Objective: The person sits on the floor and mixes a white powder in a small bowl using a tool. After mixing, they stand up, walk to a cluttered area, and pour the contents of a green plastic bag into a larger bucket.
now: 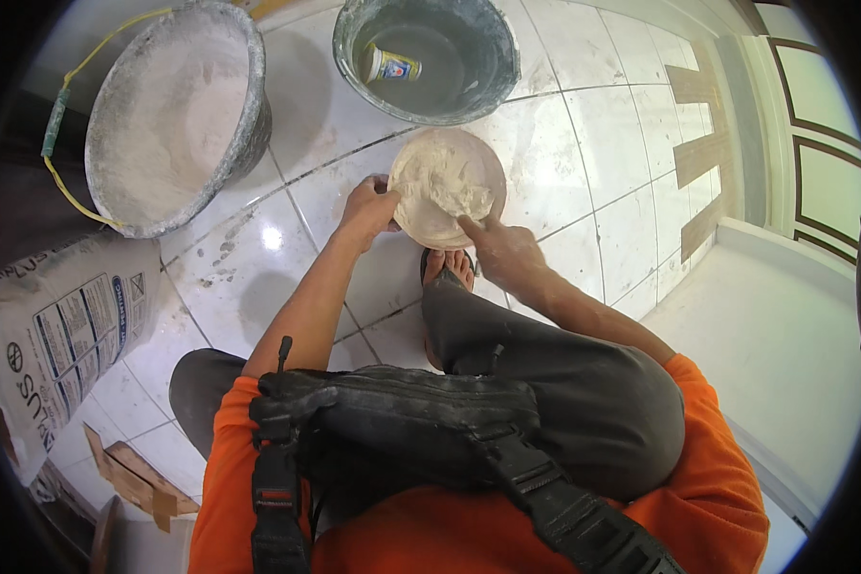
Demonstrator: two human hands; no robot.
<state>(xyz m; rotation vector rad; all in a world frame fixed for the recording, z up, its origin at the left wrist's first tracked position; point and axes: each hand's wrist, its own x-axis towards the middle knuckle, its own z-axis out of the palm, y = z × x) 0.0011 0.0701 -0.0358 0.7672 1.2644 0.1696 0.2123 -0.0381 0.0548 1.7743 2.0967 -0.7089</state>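
Bowl (495,170), shallow, round and beige, sits between the two hands, above the person's sandalled foot (454,268) as seen from the head. Contents: pale cream powder or paste (442,175), uneven, heaped toward the middle and right; wetness cannot be told.

Left hand (365,215): at the bowl's left edge, thumb at the rim, fingers curled around the outside and partly hidden; gripping the bowl.

Right hand (499,251): at the lower right edge, fingers bent, tips reaching over the rim toward the powder. Whether these fingers close on a tool, the rim or the powder itself cannot be told.

Surroundings: dark round tub (496,59) just beyond the bowl, holding greyish liquid and a tilted white, yellow and blue cup (394,66). To the left, a larger powder-coated bucket (251,143) containing pale powder; yellow handle with green grip (57,122) hangs out on its left side. Nearer the person, a printed whitish sack (86,320) stands just beside that bucket. Floor: glossy white tiles (555,158) with dark joints and smudges. Brown cardboard piece (129,471) lies at lower left.
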